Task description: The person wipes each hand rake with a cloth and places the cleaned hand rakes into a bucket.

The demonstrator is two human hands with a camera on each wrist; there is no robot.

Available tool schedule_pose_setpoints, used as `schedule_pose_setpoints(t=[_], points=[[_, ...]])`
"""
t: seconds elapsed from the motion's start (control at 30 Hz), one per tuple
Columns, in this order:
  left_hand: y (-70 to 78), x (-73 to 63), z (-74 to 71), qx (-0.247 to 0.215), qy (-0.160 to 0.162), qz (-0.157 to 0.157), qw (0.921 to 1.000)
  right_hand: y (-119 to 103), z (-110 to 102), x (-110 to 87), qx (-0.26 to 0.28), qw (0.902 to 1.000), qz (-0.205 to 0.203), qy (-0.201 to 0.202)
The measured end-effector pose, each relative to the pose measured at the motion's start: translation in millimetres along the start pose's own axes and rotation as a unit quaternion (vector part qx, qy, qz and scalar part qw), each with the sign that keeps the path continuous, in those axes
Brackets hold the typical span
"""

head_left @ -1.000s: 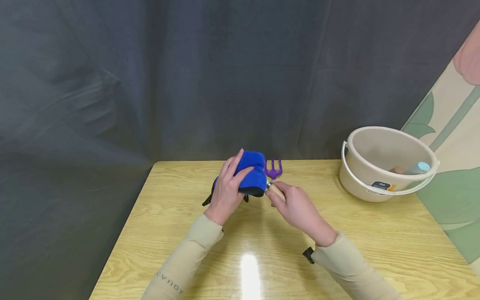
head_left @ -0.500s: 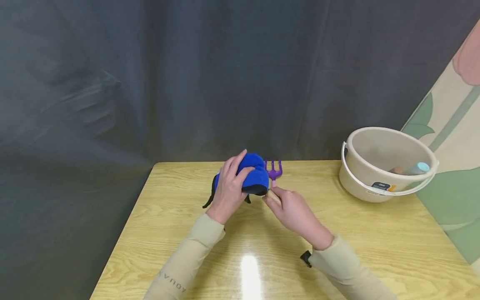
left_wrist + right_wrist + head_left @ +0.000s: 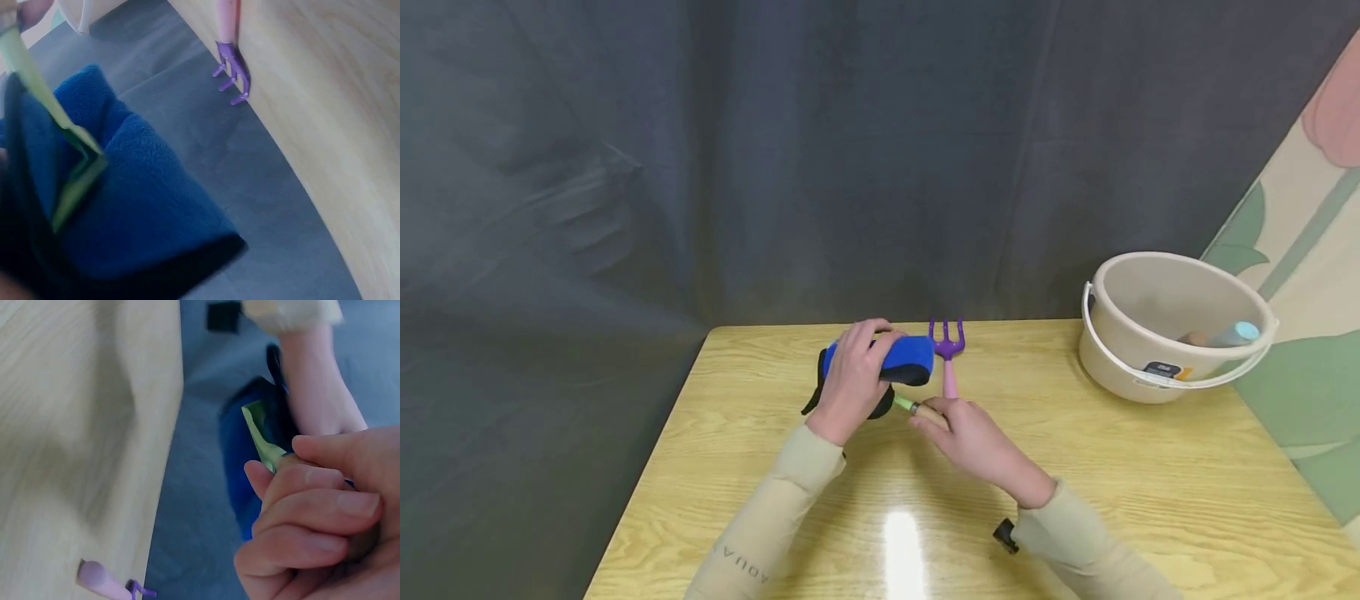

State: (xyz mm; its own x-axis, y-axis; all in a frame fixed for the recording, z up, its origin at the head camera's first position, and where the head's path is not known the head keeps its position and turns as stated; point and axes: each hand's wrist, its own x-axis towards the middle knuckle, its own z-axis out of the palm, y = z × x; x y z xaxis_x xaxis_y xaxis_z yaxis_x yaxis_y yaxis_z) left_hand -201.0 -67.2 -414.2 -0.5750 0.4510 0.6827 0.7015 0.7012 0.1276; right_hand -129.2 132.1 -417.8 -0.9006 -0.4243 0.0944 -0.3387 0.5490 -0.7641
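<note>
My left hand [image 3: 852,385] grips a folded blue plush cloth [image 3: 908,357] with black edging and dark straps, above the table's far part. My right hand [image 3: 976,440] holds a small garden tool by its wooden handle [image 3: 934,416]. Its light green metal neck [image 3: 904,403] points left, under the cloth. In the left wrist view the bent green head [image 3: 78,147] lies against the blue pile; whether it is a trowel or a hoe I cannot tell. A purple hand fork [image 3: 947,346] with a pink handle lies on the table just beyond my right hand.
A beige bucket [image 3: 1105,371] with a white handle stands at the back right. A light blue cylindrical end [image 3: 1236,334] and a brown one [image 3: 1193,338] show inside it. A dark curtain [image 3: 880,167] hangs behind the wooden table [image 3: 715,483].
My right hand has moved down and left with the garden tool, baring its green neck and the fork's pink handle. The cloth in my left hand has sunk and flattened.
</note>
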Motion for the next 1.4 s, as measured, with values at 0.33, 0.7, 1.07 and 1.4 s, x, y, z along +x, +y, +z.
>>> schedule_pose_setpoints(t=[0.33, 0.7, 1.07, 1.4], points=[[-1.9, -11.2, -7.4, -0.012, -0.03, 0.026, 0.9991, 11, -35, 6.1, 0.047, 0.9971, 0.059, -0.004], [-3.0, -14.7, -4.4, -0.013, -0.006, 0.034, 0.9993, 8, -47, 8.1, 0.007, 0.9969, 0.05, 0.06], [-0.4, -12.1, 11.5, 0.019, 0.032, 0.041, 0.9985, -5, -18, 5.2, -0.063, 0.9952, 0.0, 0.074], [1.8, 2.2, 11.5, 0.035, 0.013, 0.02, 0.9991, -9, -9, 3.6, -0.045, 0.9978, -0.006, 0.047]])
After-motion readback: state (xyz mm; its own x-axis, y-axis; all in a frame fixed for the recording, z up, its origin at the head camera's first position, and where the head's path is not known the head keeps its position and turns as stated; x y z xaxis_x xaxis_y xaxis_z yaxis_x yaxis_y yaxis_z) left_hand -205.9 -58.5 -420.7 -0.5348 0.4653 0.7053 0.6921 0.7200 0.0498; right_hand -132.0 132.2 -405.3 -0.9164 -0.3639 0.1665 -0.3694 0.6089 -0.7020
